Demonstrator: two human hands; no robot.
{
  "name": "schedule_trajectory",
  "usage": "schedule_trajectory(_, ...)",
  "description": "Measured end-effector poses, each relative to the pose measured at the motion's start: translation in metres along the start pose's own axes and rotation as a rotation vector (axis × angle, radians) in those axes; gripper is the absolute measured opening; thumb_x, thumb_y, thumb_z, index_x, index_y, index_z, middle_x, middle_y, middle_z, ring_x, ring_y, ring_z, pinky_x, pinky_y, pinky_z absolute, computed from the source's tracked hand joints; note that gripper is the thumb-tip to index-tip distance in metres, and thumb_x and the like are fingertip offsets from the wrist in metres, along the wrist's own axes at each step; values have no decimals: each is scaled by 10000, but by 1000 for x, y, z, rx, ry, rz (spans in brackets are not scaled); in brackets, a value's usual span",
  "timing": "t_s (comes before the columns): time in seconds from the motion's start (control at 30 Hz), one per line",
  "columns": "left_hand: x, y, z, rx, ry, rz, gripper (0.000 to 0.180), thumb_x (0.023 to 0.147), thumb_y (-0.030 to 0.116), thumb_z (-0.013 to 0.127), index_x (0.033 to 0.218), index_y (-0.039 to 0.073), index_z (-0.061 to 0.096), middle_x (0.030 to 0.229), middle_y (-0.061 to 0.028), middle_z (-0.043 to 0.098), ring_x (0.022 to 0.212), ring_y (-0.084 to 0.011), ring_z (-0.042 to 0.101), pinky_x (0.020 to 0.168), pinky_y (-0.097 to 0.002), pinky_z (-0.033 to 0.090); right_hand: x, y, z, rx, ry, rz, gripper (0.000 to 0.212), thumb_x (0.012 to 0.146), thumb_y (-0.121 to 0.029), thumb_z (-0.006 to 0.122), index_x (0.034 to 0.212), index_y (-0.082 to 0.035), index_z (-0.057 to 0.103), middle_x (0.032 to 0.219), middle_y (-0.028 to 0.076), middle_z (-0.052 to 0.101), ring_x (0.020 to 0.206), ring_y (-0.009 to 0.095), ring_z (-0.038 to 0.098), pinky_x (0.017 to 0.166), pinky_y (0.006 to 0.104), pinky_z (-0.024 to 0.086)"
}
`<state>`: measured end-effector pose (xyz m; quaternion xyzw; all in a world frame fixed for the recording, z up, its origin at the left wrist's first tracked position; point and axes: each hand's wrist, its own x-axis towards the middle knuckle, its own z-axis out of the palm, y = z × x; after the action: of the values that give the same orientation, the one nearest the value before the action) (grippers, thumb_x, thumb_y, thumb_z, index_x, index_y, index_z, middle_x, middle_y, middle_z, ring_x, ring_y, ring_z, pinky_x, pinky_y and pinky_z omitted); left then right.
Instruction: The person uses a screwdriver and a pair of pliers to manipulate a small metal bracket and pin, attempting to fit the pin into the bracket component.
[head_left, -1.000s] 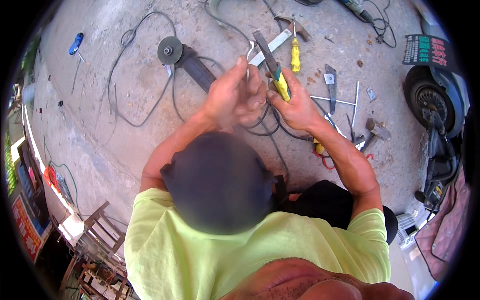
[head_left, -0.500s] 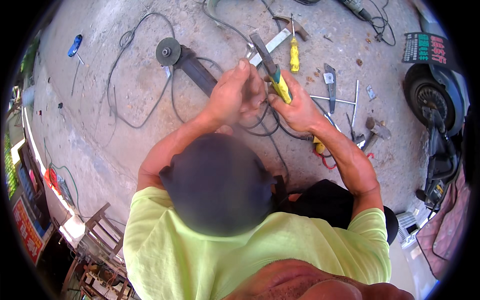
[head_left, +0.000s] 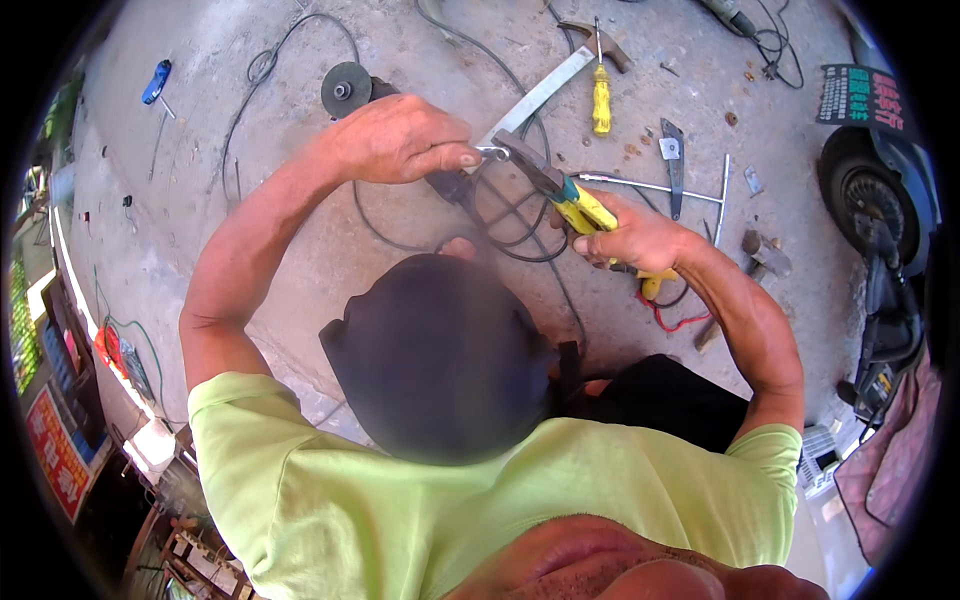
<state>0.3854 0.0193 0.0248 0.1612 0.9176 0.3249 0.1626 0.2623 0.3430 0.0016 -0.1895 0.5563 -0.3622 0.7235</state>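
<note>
My left hand [head_left: 405, 140] reaches in over the body of an angle grinder [head_left: 384, 89], its fingers curled and its thumb pressed forward. At the thumb tip a small shiny metal piece [head_left: 492, 153] sticks out, pinched there. My right hand [head_left: 640, 235] is wrapped around the yellow and green handles of a pair of pliers [head_left: 585, 205]. Their dark jaws slant up to the left and meet or nearly meet the metal piece; whether they bite on it I cannot tell. Just beyond lies a flat silver metal bar [head_left: 545, 92].
A claw hammer [head_left: 605, 45], a yellow screwdriver [head_left: 601, 100], a T-handle wrench [head_left: 722, 200] and a dark flat bracket [head_left: 676, 170] lie on the concrete at right. Black cables loop under my hands. A scooter wheel [head_left: 865, 185] stands farther right. A dark rounded shape [head_left: 440, 360] covers the near middle.
My left hand has swung out to the left and up, with the palm turned down. The pliers have tilted left and come down to the metal piece; my right hand has shifted right and lower.
</note>
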Motion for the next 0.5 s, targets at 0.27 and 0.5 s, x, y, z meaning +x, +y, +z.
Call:
schedule_trajectory(0.27,-11,2,-24,-280,278,-42,514,1070,448,498,781,28,564,651,-87,529,586,-236,514,575,-374,434,10,-4,-14,104,162,-216,454,943,-187,675,1336,-36,503,884,8,493,732,113,470,674,280,409)
schedule_trajectory(0.5,11,21,47,-854,393,-259,580,1102,542,376,808,63,523,643,-24,514,489,-76,415,442,-243,330,26,0,-8,-5,225,-352,462,933,-179,682,1347,-45,526,917,4,524,787,109,503,709,279,443)
